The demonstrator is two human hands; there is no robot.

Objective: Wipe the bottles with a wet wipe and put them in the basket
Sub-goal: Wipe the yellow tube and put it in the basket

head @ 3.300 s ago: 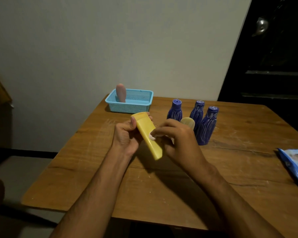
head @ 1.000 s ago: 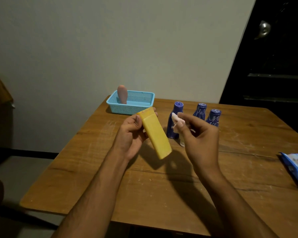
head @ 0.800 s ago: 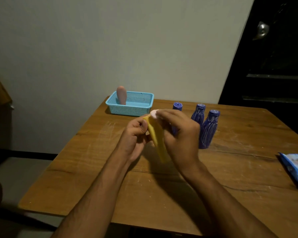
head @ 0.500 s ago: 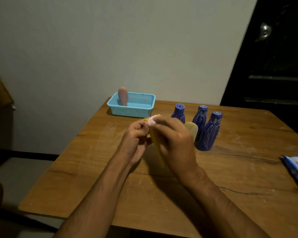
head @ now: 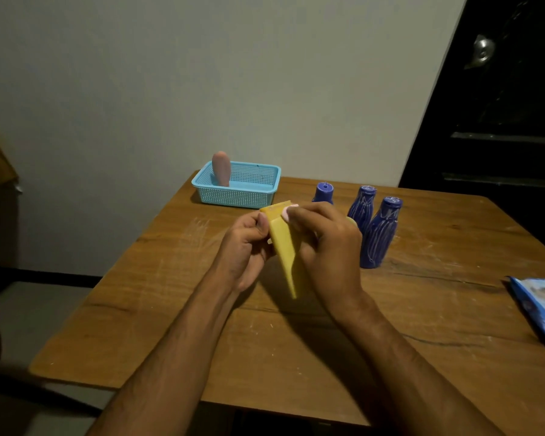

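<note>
My left hand (head: 244,247) grips a flat yellow bottle (head: 283,243) by its upper left edge, holding it tilted above the table. My right hand (head: 326,247) wraps over the bottle's right side and presses a small white wet wipe (head: 287,212) against its top end. Three blue bottles (head: 378,237) stand upright just right of my hands; the leftmost one (head: 324,193) is partly hidden by my fingers. A light blue basket (head: 243,195) sits at the table's far left with a pink bottle (head: 221,169) standing in it.
A blue wet wipe packet (head: 543,309) lies at the table's right edge. A small pale yellow object (head: 352,221) peeks out behind my right hand. The wooden table (head: 170,309) stands against a grey wall, with a dark door at the right.
My right hand came back from beside the bottle and closed over it, then the wipe moved up to the bottle's top end. The left hand keeps the bottle in about the same place.
</note>
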